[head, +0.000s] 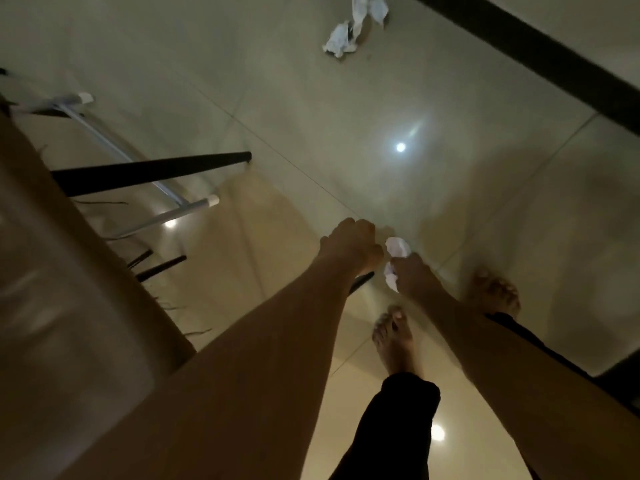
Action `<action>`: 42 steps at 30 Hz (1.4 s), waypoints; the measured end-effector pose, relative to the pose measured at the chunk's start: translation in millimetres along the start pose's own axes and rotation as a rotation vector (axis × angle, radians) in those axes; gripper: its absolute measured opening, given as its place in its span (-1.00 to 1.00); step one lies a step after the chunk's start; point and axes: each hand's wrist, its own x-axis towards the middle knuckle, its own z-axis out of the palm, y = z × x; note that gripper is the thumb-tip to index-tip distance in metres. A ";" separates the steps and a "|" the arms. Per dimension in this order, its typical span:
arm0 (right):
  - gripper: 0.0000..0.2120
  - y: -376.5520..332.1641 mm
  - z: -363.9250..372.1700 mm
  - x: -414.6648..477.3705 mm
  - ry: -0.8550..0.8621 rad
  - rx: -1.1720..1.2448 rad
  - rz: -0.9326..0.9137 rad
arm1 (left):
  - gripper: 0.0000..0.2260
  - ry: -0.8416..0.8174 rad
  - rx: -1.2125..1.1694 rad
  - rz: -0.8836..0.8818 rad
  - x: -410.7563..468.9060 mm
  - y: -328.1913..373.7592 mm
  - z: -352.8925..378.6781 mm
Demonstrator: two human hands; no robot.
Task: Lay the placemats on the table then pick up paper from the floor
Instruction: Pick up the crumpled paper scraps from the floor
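I look straight down at a glossy tiled floor (311,109). My right hand (414,277) grips a crumpled white paper (396,254) near the middle of the view. My left hand (349,245) hangs just left of it with its fingers curled in, and nothing shows inside it. More crumpled white paper (341,39) lies on the floor at the top, with another scrunched piece (369,8) just beyond it. No placemat can be made out for certain.
The table edge (69,271) fills the left side, with black legs (156,171) and metal legs (114,143) under it. A dark strip (540,53) runs along the floor at top right. My bare feet (394,337) stand below my hands.
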 end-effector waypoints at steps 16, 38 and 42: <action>-0.32 -93.6 -137.1 -88.8 -0.093 0.432 -0.107 | -0.89 0.232 -0.864 -0.240 -62.0 22.2 -23.3; -0.68 -182.8 -172.9 -88.7 -0.029 0.368 -0.128 | -0.58 0.176 -1.119 -0.146 -51.1 45.1 -84.0; -0.64 -257.3 -220.2 -113.5 -0.102 0.365 -0.109 | -0.77 0.197 -1.349 -0.147 -86.4 37.0 -152.5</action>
